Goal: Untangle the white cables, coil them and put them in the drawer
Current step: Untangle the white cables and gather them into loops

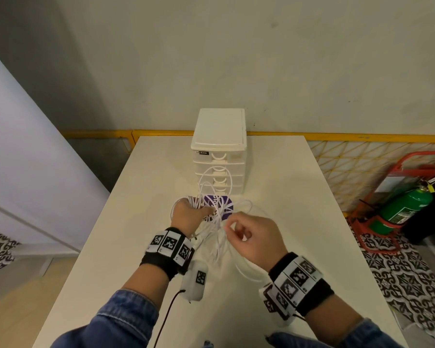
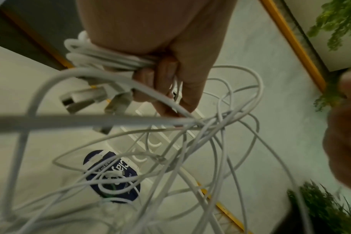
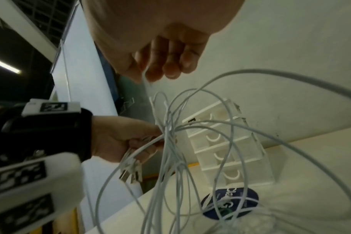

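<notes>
White table (image 1: 274,172) against a plain wall, small drawer unit (image 1: 219,151) at its far edge, left hand (image 1: 189,213) fingers curled round bunched white cables (image 1: 217,222) above the tabletop, right hand (image 1: 251,238) thumb and forefinger pinching one strand, green extinguisher (image 1: 402,207) on patterned floor.

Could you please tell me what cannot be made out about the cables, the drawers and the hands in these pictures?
- Number of tangled white cables: strands overlap in every view.
- Purple round label: text crossed by cables, blurred.
- White plastic drawer unit: contents not visible; all drawers appear closed.
- Left hand: head view hides the fingers gripping the coil.
- Right hand: left wrist view blurs it at the edge.
</notes>
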`<action>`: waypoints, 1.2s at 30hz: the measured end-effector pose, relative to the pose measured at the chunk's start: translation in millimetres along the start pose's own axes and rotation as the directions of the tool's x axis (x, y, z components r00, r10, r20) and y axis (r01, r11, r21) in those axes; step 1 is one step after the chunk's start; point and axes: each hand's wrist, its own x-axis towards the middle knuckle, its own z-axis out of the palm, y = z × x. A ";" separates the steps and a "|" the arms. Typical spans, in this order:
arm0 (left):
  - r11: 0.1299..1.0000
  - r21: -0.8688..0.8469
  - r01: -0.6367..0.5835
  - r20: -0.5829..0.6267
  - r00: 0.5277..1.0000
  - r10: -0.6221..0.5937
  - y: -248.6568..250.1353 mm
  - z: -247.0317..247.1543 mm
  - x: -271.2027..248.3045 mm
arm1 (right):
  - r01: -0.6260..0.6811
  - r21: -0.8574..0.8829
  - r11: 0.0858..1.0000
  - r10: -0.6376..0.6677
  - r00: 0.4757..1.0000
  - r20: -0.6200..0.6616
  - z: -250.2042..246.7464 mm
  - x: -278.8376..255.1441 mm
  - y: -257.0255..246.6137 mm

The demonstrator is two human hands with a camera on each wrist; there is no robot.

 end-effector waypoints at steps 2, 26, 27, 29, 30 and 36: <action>1.000 -0.014 0.013 0.001 1.000 -0.013 1.7 0.8 1.3 | -0.144 -0.032 0.989 0.148 0.958 0.245 11.7 1.2 4.4; 0.931 0.078 -0.357 0.302 0.898 0.319 37.3 -8.0 -18.9 | -0.280 -0.101 0.955 0.297 0.904 0.309 32.1 29.6 32.5; 0.926 0.070 -0.371 0.333 0.884 0.328 37.1 -6.9 -18.4 | -0.286 -0.078 0.955 0.296 0.907 0.298 29.6 29.7 33.2; 0.919 0.070 -0.387 0.360 0.869 0.338 36.1 -2.9 -20.9 | -0.304 -0.031 0.952 0.298 0.904 0.306 23.3 31.6 35.1; 0.919 0.082 -0.385 0.338 0.878 0.338 33.1 0.3 -19.3 | -0.301 -0.013 0.953 0.289 0.899 0.329 20.6 33.0 36.9; 0.955 0.169 -0.243 0.009 0.969 0.245 29.3 2.2 -5.8 | -0.280 0.092 0.956 0.246 0.931 0.271 3.2 31.4 54.8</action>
